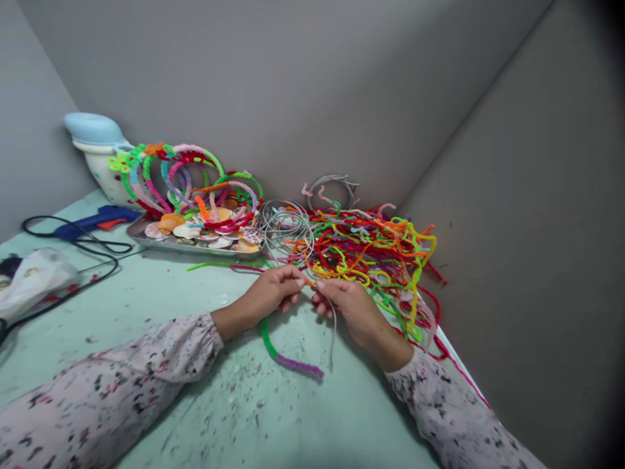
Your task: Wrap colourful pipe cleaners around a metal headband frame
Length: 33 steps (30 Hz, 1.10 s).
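Note:
My left hand (278,293) pinches a wire wrapped in pipe cleaner. From under this hand the wrapped part (270,345) curves down, green first and then purple at its tip. A short piece of orange pipe cleaner (308,282) shows between my two hands. My right hand (354,309) is closed, thumb against fingers, at the other side of the orange piece. Below its fingertips hangs a bare grey wire (334,332). My fingers partly hide where the orange meets the wire.
Behind my right hand lies a tangled heap of coloured pipe cleaners (371,254) with wire coils (288,228) beside it. A metal tray (195,249) holds seashells and wrapped hoops (170,172). On the left are a blue glue gun (83,225), its black cord (110,267) and a white container (105,169).

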### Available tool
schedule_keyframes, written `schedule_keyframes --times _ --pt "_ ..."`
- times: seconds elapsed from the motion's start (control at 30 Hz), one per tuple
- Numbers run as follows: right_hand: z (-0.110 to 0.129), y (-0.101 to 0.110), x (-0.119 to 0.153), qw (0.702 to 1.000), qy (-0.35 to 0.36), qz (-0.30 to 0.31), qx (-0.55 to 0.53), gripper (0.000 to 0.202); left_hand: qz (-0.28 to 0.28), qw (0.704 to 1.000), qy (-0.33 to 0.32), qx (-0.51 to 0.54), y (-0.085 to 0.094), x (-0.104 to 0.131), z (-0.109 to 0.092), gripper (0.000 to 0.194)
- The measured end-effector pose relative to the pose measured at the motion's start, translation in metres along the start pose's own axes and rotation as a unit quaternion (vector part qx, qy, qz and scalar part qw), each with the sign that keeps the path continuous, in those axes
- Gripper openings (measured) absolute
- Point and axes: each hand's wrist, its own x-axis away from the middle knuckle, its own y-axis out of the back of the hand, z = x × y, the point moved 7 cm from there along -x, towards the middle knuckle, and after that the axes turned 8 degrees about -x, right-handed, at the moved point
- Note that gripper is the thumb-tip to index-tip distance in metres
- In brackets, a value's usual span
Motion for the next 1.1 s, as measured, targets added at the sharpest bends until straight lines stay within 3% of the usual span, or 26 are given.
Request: schedule_keyframes --times 0.27,0.43,0.57,0.8,1.1 --pt "0.001 0.0 -0.001 0.999 0.034 -0.014 0.017 0.021 0.004 1.0 0.006 0.0 -0.001 0.0 0.001 0.019" --pt "0.005 0.002 -0.001 0.99 0.086 -0.03 0.104 0.017 0.007 1.0 0.011 0.004 -0.001 0.0 0.002 0.018" --pt "0.017 0.001 0.006 0.957 0.184 -0.03 0.221 0.015 0.014 1.0 0.011 0.006 -0.001 0.0 0.002 0.018" --pt "0.036 -0.011 0.019 0.864 0.317 -0.029 0.39 0.013 0.008 1.0 0.011 -0.004 0.0 -0.001 0.004 0.02" --pt "0.035 -0.013 0.021 0.833 0.35 -0.043 0.426 0.008 0.004 1.0 0.018 -0.007 0.0 -0.001 0.004 0.018"
